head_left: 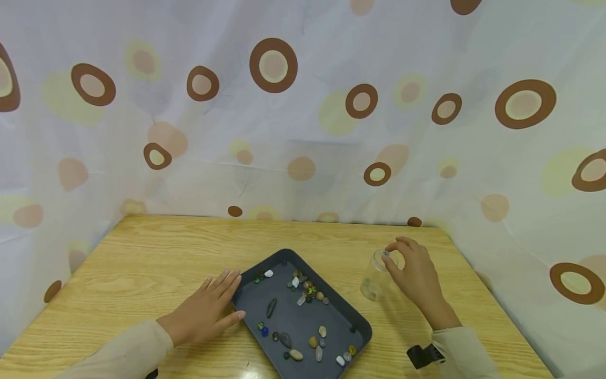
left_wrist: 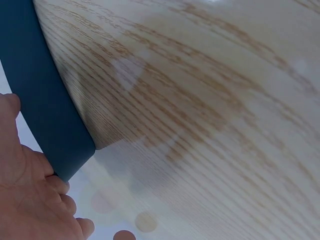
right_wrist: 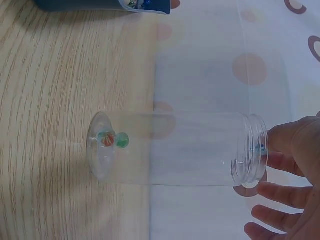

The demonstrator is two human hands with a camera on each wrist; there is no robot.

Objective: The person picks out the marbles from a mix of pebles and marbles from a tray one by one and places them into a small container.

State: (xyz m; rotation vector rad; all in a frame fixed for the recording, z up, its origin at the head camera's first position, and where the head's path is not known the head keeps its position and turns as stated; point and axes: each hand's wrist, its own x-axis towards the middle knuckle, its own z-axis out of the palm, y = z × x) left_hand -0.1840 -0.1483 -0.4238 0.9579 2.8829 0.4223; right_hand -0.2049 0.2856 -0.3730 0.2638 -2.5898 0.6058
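Note:
My right hand (head_left: 414, 271) is at the mouth of a clear jar (right_wrist: 190, 150), pinching a small glassy marble (head_left: 385, 253) between thumb and fingertip. Hints of blue show in it through the jar's threaded neck in the right wrist view. The jar stands upright on the table, with a green marble (right_wrist: 122, 140) and a reddish one (right_wrist: 106, 139) at its bottom. My left hand (head_left: 203, 308) rests with extended fingers on the left rim of a dark grey tray (head_left: 284, 256). Inside the tray lie several marbles, such as a blue one (head_left: 264, 331), among pebbles, including a long dark stone (head_left: 271, 308).
The tray sits slantwise on a wood-grain table (head_left: 156, 263), with the jar to its right. A patterned curtain (head_left: 303, 121) hangs behind the table and along its sides. A black band with a small device (head_left: 423, 356) is on my right wrist.

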